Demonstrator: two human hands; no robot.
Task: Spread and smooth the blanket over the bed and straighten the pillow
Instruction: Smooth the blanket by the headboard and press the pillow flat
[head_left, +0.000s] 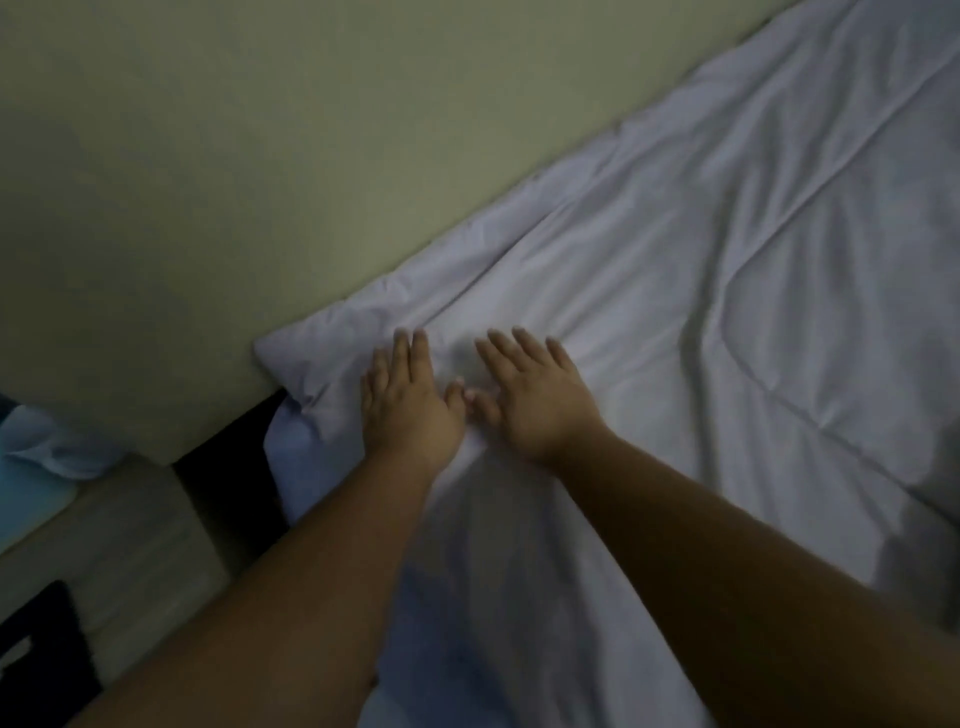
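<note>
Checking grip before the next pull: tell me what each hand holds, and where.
Nothing is held. The left hand and right hand lie flat, fingers spread, on the white quilted blanket near its corner by the wall.

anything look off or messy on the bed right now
Mostly tidy. The white quilted blanket still has long creases running diagonally from the wall, and its corner by the beige wall is bunched and drooping over the bed's edge. The left hand and right hand lie flat on it. No pillow is in view.
</note>
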